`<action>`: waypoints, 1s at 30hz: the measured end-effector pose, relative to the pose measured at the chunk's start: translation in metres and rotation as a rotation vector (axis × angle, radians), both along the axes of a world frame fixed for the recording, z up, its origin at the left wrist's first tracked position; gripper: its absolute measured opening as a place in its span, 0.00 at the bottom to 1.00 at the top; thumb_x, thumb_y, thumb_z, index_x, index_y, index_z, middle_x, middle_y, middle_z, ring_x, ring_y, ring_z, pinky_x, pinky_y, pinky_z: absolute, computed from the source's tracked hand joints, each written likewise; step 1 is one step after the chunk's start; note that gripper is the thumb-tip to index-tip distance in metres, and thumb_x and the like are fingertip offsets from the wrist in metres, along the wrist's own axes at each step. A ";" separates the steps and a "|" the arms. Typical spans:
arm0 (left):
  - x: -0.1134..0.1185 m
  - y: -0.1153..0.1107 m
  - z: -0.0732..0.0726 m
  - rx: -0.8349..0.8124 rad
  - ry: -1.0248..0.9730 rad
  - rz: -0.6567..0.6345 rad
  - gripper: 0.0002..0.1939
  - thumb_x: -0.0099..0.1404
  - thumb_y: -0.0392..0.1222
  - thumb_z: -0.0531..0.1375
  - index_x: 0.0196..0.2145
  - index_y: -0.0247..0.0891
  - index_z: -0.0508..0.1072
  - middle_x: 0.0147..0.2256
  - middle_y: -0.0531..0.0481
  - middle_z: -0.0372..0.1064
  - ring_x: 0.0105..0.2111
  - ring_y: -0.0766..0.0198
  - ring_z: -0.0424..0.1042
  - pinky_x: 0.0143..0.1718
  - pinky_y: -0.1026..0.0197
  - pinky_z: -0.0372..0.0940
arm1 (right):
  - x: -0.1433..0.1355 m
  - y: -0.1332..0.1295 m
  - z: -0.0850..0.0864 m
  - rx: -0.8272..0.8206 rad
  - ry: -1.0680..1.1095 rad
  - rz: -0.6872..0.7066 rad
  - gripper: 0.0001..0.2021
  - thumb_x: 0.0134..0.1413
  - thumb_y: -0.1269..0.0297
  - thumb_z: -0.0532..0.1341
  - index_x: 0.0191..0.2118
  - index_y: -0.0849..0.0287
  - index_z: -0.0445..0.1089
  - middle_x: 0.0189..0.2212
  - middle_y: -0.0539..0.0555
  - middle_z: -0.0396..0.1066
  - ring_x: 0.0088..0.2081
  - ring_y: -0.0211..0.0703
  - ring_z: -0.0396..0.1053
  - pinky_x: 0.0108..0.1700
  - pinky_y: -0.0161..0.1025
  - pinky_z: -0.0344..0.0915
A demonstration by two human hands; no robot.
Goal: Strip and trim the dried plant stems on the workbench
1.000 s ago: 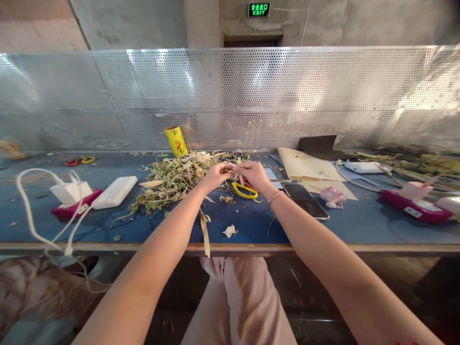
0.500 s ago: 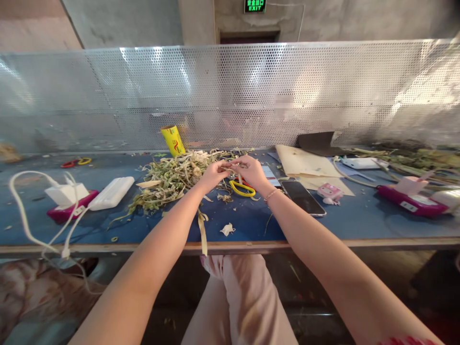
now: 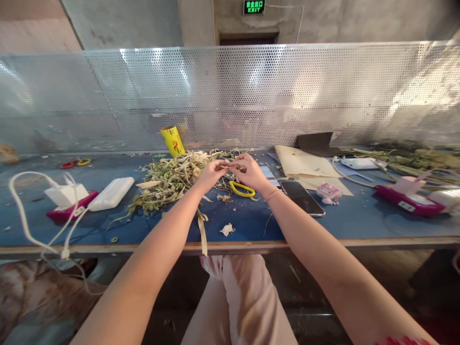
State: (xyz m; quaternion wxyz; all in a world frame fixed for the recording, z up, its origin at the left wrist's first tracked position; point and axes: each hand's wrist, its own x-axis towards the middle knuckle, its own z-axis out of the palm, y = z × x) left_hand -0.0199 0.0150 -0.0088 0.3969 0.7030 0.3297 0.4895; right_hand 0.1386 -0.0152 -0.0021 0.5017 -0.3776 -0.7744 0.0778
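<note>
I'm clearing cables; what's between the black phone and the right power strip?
In the head view: a pink trinket and a paper corner behind it.

In the head view, I read one legend: the black rectangular sign with glowing green characters (image 3: pixel 253 7), set against the grey concrete wall (image 3: pixel 330 21), displays "安全出口" above "EXIT". The bright yellow, tilted cylinder (image 3: pixel 173 141) carries dark and red print; I cannot resolve its wording.

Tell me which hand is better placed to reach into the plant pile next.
Probably the left. The left hand is by the pile's right edge; the right hand is farther off, near the yellow loop. Whether either holds anything is unclear.
</note>
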 end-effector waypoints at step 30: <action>0.008 -0.010 0.005 -0.035 -0.138 0.008 0.14 0.47 0.38 0.61 0.34 0.33 0.70 0.34 0.48 0.71 0.34 0.66 0.69 0.42 0.58 0.62 | -0.002 0.008 -0.003 0.081 0.018 -0.067 0.07 0.42 0.73 0.59 0.31 0.59 0.70 0.36 0.56 0.65 0.39 0.42 0.65 0.44 0.42 0.64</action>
